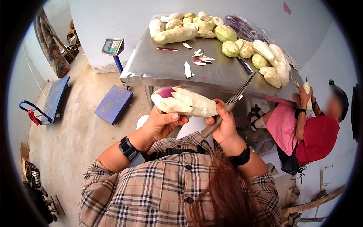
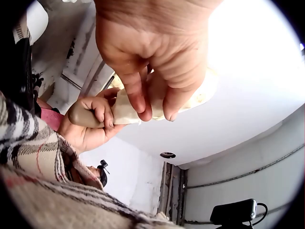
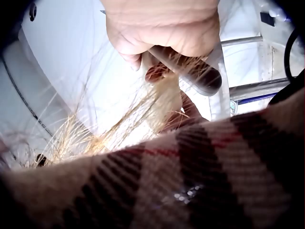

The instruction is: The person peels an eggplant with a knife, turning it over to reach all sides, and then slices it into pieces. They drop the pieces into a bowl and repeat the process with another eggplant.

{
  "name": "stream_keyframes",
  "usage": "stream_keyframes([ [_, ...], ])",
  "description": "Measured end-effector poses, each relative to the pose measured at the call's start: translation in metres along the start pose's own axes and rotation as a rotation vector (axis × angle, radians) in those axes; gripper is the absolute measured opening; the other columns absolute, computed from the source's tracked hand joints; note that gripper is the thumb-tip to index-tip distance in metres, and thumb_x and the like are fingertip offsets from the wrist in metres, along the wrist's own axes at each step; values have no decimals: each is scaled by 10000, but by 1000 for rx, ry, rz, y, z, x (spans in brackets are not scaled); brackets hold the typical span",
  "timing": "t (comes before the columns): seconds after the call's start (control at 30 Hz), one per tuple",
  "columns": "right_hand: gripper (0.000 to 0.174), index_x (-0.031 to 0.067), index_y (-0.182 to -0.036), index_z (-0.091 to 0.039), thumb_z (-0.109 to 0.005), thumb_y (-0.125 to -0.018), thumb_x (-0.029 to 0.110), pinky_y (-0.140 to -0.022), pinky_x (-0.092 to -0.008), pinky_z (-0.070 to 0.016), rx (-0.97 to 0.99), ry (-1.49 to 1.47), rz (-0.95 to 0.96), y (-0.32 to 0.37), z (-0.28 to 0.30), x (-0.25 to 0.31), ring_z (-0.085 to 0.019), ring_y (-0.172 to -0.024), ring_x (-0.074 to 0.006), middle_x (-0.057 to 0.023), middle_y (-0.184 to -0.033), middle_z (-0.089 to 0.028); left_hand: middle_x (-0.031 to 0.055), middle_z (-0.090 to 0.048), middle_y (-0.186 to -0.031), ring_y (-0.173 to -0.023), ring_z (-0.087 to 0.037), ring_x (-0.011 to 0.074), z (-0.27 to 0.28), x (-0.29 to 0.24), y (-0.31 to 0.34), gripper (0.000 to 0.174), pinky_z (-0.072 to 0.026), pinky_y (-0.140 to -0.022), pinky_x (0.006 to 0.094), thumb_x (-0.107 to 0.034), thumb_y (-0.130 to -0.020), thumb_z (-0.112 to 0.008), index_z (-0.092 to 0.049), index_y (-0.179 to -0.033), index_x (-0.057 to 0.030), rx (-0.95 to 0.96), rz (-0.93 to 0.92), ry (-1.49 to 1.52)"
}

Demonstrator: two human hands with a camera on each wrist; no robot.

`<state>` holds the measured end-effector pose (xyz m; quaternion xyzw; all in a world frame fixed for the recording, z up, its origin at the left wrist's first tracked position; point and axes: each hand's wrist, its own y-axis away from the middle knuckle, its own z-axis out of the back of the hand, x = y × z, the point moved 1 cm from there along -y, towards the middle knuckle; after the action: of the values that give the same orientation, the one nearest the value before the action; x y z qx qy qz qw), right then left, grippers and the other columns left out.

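A mostly peeled eggplant [image 1: 185,103], pale with a purple patch at its left end, lies across the front of my body in the head view. My left hand [image 1: 160,122] holds it from below, thumb along its near side. The same grip shows from behind the left hand [image 2: 155,52] in the left wrist view. My right hand [image 1: 225,126] grips a knife by its brownish-grey handle [image 1: 212,128], the blade [image 1: 241,89] pointing up and away. The right hand's fingertips are right at the eggplant's right end. Hair partly covers the right wrist view, where the handle [image 3: 200,76] shows.
Ahead stands a metal table [image 1: 147,62] with several peeled eggplants [image 1: 176,36], peel scraps [image 1: 200,60], another knife [image 1: 245,65] and a bag of purple eggplants [image 1: 245,27]. A person [image 1: 317,132] works at the right. A blue platform scale [image 1: 113,104] and trolley [image 1: 53,100] stand left.
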<state>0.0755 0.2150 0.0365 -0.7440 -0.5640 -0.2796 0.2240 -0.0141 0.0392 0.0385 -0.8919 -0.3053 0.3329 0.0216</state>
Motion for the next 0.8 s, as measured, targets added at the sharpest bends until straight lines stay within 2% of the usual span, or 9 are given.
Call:
stream_keyframes([
  [0.03,199,77,-963,-509,-603,-807,159,-511,-256,-407,-5,-6,-6,0,0,0,-481,-561,-134,-43,-813,-551,131,-566,-1021,-780,-626,217,0,-1,0,740,-546,-700,294,-27,-735,-665,-230,-1329,-104,15,7,1],
  [0.17,205,58,-968,-510,-602,-808,147,-498,-250,-413,17,13,-49,-1,4,-2,-472,-528,-128,-47,-808,-551,98,-579,-981,-758,-594,166,1,-2,1,580,-513,-646,260,-97,-718,-703,-396,-1208,-48,-59,-66,-172],
  [0.33,190,28,-948,-533,-614,-802,119,-458,-214,-387,-33,372,98,2,2,-5,-455,-489,-93,-48,-812,-560,59,-584,-952,-764,-544,117,4,0,-1,425,-458,-642,230,-227,-705,-729,-525,-1021,-29,-237,-172,-294],
  [0.47,177,14,-927,-551,-624,-796,107,-444,-191,-364,-27,607,257,8,-10,-4,-448,-487,-55,-26,-753,-559,54,-582,-947,-772,-534,111,5,0,0,441,-447,-658,228,-277,-725,-705,-515,-1039,-34,-283,-189,-331],
  [0.57,169,9,-907,-561,-630,-793,113,-441,-187,-356,-14,750,222,10,-9,0,-441,-485,-41,2,-667,-538,56,-578,-961,-793,-532,114,8,2,-2,461,-444,-678,236,-306,-731,-693,-505,-1049,-31,-290,-212,-347],
  [0.67,156,10,-882,-567,-635,-790,116,-438,-186,-353,-4,744,222,9,-7,-1,-435,-475,-37,18,-616,-516,64,-569,-988,-833,-538,133,9,2,-2,486,-449,-728,269,-328,-741,-679,-486,-1068,-24,-314,-237,-352],
  [0.8,145,10,-870,-568,-635,-787,109,-441,-187,-358,14,755,172,9,-9,0,-435,-479,-37,15,-625,-515,73,-558,-993,-884,-542,166,3,0,-6,510,-445,-787,315,-352,-754,-659,-465,-1090,-21,-302,-294,-309],
])
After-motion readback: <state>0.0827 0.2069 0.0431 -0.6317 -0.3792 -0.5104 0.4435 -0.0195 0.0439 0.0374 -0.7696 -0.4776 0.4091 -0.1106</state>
